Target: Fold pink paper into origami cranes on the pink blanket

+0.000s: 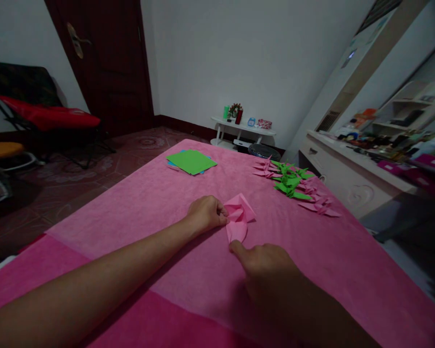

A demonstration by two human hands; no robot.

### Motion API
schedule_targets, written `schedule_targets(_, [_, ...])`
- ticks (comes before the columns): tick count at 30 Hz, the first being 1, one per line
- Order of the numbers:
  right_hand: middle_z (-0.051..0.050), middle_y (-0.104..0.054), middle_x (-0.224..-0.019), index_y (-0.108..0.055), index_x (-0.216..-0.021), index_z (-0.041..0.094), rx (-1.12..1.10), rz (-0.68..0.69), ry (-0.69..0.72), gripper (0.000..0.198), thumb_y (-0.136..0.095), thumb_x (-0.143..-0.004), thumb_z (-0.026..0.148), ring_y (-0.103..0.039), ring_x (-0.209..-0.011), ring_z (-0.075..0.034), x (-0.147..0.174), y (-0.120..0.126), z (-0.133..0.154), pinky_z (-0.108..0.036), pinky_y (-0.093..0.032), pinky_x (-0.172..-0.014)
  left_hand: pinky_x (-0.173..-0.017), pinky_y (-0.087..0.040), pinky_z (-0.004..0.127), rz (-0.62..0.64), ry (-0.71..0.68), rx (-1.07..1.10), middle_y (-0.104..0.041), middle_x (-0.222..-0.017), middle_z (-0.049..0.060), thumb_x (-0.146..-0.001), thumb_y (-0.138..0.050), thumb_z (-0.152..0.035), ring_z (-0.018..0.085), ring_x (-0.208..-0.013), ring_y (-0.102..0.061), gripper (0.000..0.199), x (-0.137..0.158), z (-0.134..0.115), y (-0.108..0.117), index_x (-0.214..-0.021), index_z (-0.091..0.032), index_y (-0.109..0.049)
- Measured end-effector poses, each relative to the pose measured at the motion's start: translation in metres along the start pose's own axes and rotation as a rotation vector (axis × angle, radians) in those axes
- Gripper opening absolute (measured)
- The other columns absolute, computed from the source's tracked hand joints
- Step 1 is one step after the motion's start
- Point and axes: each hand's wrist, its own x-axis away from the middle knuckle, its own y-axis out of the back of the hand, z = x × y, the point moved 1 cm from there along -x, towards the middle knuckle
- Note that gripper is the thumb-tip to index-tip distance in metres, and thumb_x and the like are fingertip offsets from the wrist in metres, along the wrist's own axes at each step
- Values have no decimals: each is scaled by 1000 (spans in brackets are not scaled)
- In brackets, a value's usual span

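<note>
A partly folded sheet of pink origami paper [238,215] lies on the pink tablecloth [159,212], its folds standing partly open. My left hand [207,213] is closed, with thumb and fingers pinching the paper's left edge. At the near corner, my right hand [266,263] grips the paper between thumb and fingers; its other fingers are curled in and partly hidden. Beyond my right hand, folded green paper cranes [289,185] and pink paper cranes [321,208] sit in a group near the table's right side.
A stack of square paper [191,161], green on top with blue below, lies at the far left of the table. Behind stands a small white side table [244,126]. A cluttered white dresser [344,179] is on the right, a red-covered chair [50,116] on the left.
</note>
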Motion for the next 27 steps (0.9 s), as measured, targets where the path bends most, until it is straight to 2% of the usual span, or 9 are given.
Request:
schedule_targets(2, [-5, -69, -71, -59, -99, 20, 39, 91, -24, 42, -51, -60, 5, -60, -58, -20, 2, 1, 7, -30, -23, -49, -53, -33, 22, 4, 1, -11, -69, -69, -1, -65, -65, -35, 13, -63, -58, 18, 0, 0, 0, -76, -25, -74])
schedule_targets(4, [-4, -69, -72, -60, -93, 22, 47, 77, -52, 37, -49, -63, 4, -60, -56, -20, 4, 1, 9, -30, -24, -48, -52, -33, 22, -2, -3, -18, -69, -68, -1, -65, -65, -33, 13, -63, -58, 16, 1, 0, 0, -75, -25, -73])
schedule_targets(6, [-4, -68, -71, -61, -87, 22, 56, -69, -86, 31, -47, -67, 3, -60, -58, -20, 4, -2, 7, -29, -29, -50, -51, -32, 22, -18, -12, -18, -69, -68, -2, -64, -64, -33, 13, -62, -58, 16, 1, 0, 0, -74, -25, -73])
schedule_targets(8, [-6, -68, -77, -63, -86, 20, 78, -293, -69, 28, -44, -73, 3, -61, -69, -21, 2, -9, 1, -30, -37, -59, -51, -31, 22, -25, -18, -17, -69, -67, -2, -65, -64, -33, 13, -61, -58, 16, 2, 0, 0, -75, -25, -73])
schedule_targets(11, [-11, -67, -104, -62, -102, 15, 95, -567, 89, 34, -39, -80, 4, -57, -97, -25, -6, -23, -6, -37, -40, -83, -50, -32, 22, -22, -11, -18, -69, -67, -3, -65, -62, -31, 13, -62, -59, 17, 2, -1, 1, -76, -27, -74])
schedule_targets(13, [-12, -61, -118, -60, -111, 13, 104, -633, 169, 39, -37, -81, 2, -51, -112, -25, -12, -34, -9, -41, -36, -94, -51, -32, 22, -16, -1, -21, -69, -69, -2, -65, -61, -29, 13, -63, -59, 18, 2, -2, 1, -78, -27, -74])
schedule_targets(15, [-12, -60, -121, -59, -114, 11, 108, -632, 191, 42, -35, -81, 1, -49, -115, -24, -14, -43, -9, -43, -33, -98, -51, -32, 22, -8, -3, -21, -69, -70, -2, -65, -61, -30, 13, -63, -59, 18, 2, -1, 1, -78, -27, -74])
schedule_targets(19, [-14, -64, -114, -60, -113, 9, 84, -556, 151, 43, -37, -78, 1, -56, -106, -23, -14, -54, -8, -43, -34, -100, -51, -31, 22, -1, -3, -8, -68, -67, -2, -65, -63, -34, 13, -62, -58, 17, -1, 1, -1, -74, -25, -73])
schedule_targets(27, [-13, -65, -112, -63, -109, 9, 49, -540, 119, 42, -40, -75, 0, -57, -102, -23, -12, -57, -3, -42, -36, -99, -52, -31, 22, -24, -10, -12, -66, -63, 0, -70, -60, -44, 13, -59, -56, 26, 0, 1, -2, -67, -21, -72])
